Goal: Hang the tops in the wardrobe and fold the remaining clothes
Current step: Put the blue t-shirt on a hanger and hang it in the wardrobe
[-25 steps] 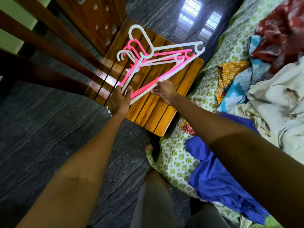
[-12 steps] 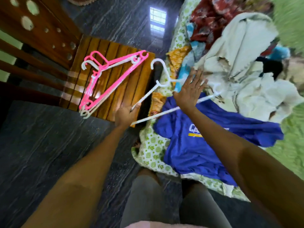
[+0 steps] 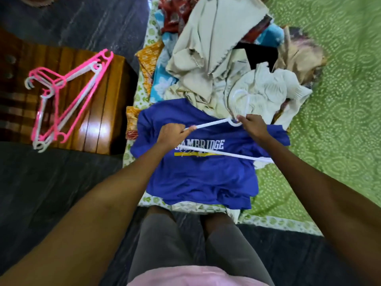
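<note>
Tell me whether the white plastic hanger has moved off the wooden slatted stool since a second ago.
Yes. The white plastic hanger left the wooden slatted stool and now sits over the blue printed T-shirt on the bed, held by both hands.

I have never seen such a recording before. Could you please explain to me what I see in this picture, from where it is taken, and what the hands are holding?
There is no machine here. A person wears a wide-angle camera on the head, so you look down along both arms. The picture bends at its edges because of that lens.

Both hands hold one white hanger over a blue T-shirt printed with the word CAMBRIDGE. The left hand grips one arm of the hanger. The right hand pinches it near the hook. The shirt lies spread on a bed with a green patterned sheet. Behind it is a pile of clothes, mostly cream and patterned pieces.

At the left, a wooden slatted chair seat carries a bunch of pink and white hangers. The floor is dark.
</note>
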A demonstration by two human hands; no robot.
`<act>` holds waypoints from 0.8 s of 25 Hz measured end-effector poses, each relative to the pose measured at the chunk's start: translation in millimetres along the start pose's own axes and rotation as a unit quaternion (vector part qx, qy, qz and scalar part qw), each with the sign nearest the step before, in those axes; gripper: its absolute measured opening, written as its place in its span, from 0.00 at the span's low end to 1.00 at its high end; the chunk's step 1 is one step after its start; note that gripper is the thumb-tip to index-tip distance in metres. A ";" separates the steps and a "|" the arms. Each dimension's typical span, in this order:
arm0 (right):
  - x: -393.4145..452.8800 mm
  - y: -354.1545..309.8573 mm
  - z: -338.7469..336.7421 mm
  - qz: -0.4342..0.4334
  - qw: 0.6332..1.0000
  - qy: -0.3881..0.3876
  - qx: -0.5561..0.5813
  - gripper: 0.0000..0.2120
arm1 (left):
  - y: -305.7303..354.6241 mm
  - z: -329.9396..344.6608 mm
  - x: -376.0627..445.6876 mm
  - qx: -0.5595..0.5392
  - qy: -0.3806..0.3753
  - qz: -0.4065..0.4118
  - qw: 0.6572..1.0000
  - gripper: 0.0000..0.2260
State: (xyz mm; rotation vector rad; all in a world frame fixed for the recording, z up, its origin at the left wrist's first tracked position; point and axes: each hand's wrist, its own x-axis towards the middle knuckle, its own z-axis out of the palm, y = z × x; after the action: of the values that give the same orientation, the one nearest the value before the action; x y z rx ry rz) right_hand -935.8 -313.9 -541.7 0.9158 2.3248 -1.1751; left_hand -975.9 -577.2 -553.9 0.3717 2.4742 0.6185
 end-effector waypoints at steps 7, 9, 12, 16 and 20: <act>19.7 51.0 -27.3 0.069 0.990 0.118 0.035 0.19 | 28.9 17.4 58.7 -0.060 0.104 -0.034 0.992 0.13; 23.8 58.5 -31.3 0.095 0.985 0.136 0.039 0.17 | 21.2 16.3 73.6 0.009 0.118 -0.057 0.991 0.14; 27.3 60.6 -35.6 0.101 0.984 0.143 0.043 0.16 | 11.3 15.2 84.7 0.079 0.085 -0.095 0.989 0.15; 30.9 53.4 -30.2 0.085 0.986 0.139 0.030 0.20 | 8.5 9.9 85.4 0.118 0.078 -0.120 0.983 0.14; 30.7 35.0 -18.6 0.073 0.987 0.137 0.033 0.19 | 8.1 -0.9 82.3 0.066 0.050 -0.115 0.990 0.09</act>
State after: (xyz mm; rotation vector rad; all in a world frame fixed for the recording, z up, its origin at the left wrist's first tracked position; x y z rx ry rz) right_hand -934.2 -271.7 -568.8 1.3209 2.3884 -1.1317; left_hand -1041.8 -539.0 -586.2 0.1022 2.6128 0.3877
